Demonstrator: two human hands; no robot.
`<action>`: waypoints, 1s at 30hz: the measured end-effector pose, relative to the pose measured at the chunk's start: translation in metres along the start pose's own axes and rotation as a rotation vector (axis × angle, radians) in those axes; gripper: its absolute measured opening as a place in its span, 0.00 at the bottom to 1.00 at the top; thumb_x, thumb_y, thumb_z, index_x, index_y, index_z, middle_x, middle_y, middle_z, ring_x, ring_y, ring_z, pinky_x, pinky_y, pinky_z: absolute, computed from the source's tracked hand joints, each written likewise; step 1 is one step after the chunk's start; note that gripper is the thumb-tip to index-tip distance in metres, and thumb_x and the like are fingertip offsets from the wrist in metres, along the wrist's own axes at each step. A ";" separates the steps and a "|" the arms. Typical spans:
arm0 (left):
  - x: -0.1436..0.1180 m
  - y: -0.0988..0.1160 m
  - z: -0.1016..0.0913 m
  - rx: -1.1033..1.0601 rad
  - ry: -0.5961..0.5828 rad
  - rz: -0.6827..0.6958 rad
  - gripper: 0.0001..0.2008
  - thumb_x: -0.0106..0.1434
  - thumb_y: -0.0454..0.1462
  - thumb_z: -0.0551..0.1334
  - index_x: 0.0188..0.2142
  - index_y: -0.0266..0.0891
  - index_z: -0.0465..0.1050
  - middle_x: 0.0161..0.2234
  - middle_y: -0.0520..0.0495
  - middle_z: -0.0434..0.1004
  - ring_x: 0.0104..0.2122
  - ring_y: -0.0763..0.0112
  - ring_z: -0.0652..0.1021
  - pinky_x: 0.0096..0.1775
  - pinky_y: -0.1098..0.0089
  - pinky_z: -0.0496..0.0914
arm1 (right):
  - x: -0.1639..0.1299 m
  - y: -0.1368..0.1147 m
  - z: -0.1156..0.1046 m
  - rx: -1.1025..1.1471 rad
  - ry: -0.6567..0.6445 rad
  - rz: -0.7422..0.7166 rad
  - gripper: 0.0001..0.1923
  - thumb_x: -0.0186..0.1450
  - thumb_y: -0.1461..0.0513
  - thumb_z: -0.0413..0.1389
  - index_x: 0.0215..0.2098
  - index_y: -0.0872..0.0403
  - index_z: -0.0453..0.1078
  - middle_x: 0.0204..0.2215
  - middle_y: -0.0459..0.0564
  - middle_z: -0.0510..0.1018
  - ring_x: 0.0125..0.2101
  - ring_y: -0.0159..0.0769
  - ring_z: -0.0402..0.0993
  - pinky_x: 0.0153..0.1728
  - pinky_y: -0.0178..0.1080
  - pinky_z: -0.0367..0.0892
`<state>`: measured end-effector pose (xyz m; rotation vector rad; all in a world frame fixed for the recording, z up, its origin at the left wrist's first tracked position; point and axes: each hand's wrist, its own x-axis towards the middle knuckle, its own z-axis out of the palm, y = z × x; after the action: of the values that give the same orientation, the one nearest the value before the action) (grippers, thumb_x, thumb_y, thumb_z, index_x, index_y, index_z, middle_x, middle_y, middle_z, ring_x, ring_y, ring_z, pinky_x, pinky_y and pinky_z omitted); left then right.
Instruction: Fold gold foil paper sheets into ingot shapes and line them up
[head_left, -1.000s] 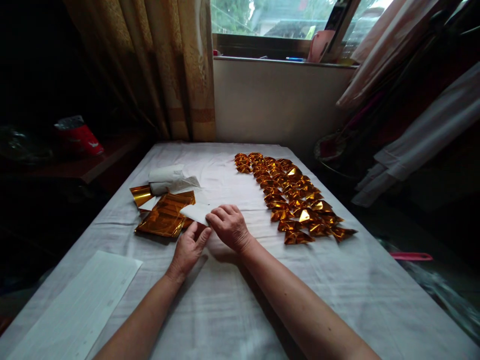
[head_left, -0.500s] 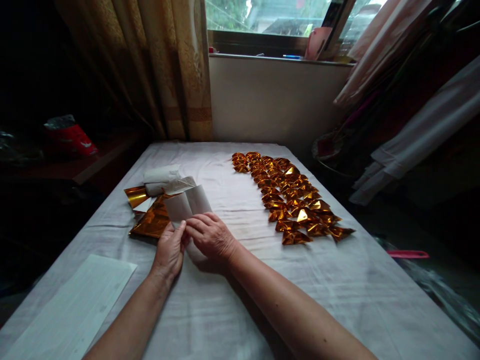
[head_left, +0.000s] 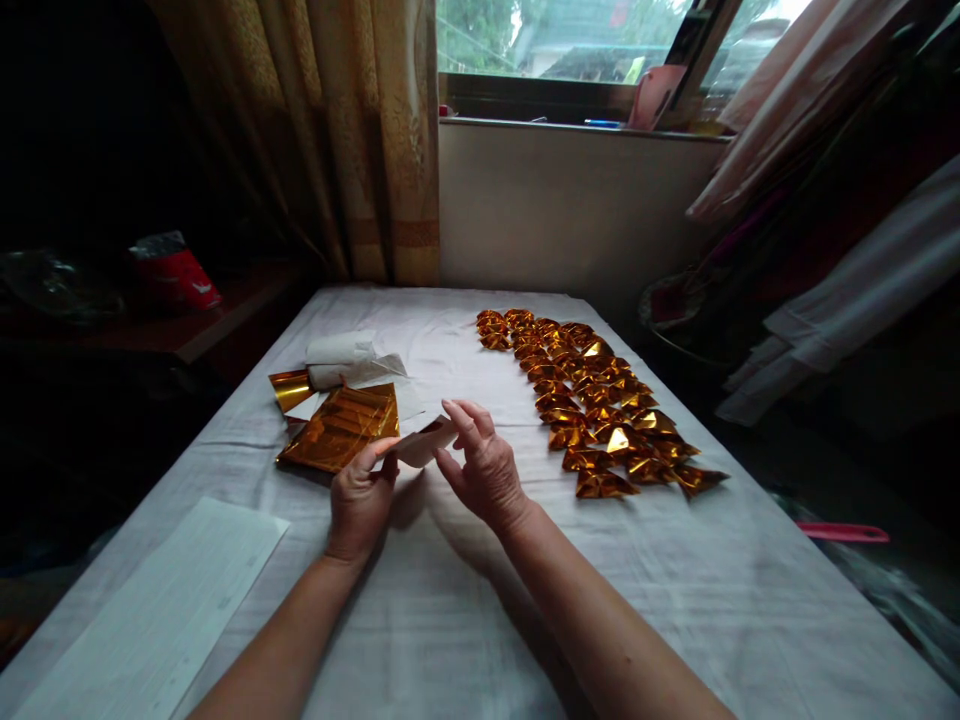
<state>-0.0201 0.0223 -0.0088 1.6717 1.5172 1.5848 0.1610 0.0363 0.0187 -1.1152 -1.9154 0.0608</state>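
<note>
Gripping the left end of a small paper piece (head_left: 421, 449) between thumb and fingers of the left hand (head_left: 361, 505), above the middle of the white-clothed table (head_left: 420, 620), well in from both side edges. Tilted, with a pale face showing and a darker brown strip along the upper border; too small to make out any folds. Parting thumb and fingers of the right hand (head_left: 486, 468) around the paper's right end, partly open; cannot tell whether touching it.

Just beyond the left hand, toward the table's left edge, seeing a pile of gold foil sheets (head_left: 337, 432), lying flat. At its far side, finding a white paper roll (head_left: 341, 349) and, closer to the left edge, a curled gold sheet (head_left: 289, 388). Toward the near left corner, noting a long pale sheet (head_left: 157, 610), lying along the left edge. Toward the right edge, seeing rows of folded gold pieces (head_left: 621, 441), running from close to the far edge to beyond the right hand, well apart from it. Off the left edge, spotting a red container (head_left: 180, 280); off the right edge, a pink handle (head_left: 844, 532).
</note>
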 end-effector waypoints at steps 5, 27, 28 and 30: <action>-0.001 0.013 -0.005 0.132 -0.042 0.421 0.07 0.66 0.34 0.59 0.40 0.42 0.77 0.41 0.48 0.82 0.43 0.67 0.81 0.50 0.64 0.75 | -0.003 0.010 -0.008 0.112 0.065 -0.174 0.16 0.66 0.69 0.48 0.47 0.52 0.72 0.40 0.53 0.77 0.40 0.34 0.76 0.41 0.37 0.75; -0.029 0.012 0.004 0.387 -0.526 0.451 0.08 0.64 0.31 0.60 0.40 0.42 0.76 0.38 0.46 0.79 0.40 0.64 0.76 0.44 0.62 0.72 | -0.066 0.039 -0.033 -0.074 -0.331 -0.060 0.15 0.61 0.64 0.59 0.46 0.50 0.74 0.50 0.53 0.77 0.52 0.46 0.70 0.53 0.49 0.67; -0.029 0.013 0.004 0.408 -0.524 0.428 0.07 0.64 0.32 0.61 0.39 0.42 0.77 0.37 0.46 0.79 0.40 0.64 0.75 0.44 0.61 0.71 | -0.066 0.040 -0.034 -0.068 -0.328 -0.048 0.13 0.62 0.63 0.59 0.46 0.50 0.75 0.49 0.53 0.78 0.52 0.46 0.70 0.53 0.50 0.67; -0.028 0.015 0.004 0.459 -0.518 0.375 0.04 0.64 0.34 0.62 0.36 0.42 0.77 0.36 0.47 0.78 0.39 0.63 0.75 0.43 0.61 0.69 | -0.066 0.041 -0.035 -0.051 -0.318 -0.017 0.11 0.64 0.61 0.58 0.45 0.48 0.76 0.49 0.52 0.78 0.52 0.44 0.71 0.53 0.49 0.66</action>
<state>-0.0044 -0.0049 -0.0107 2.4980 1.4037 0.8541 0.2265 0.0008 -0.0221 -1.1781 -2.2184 0.1902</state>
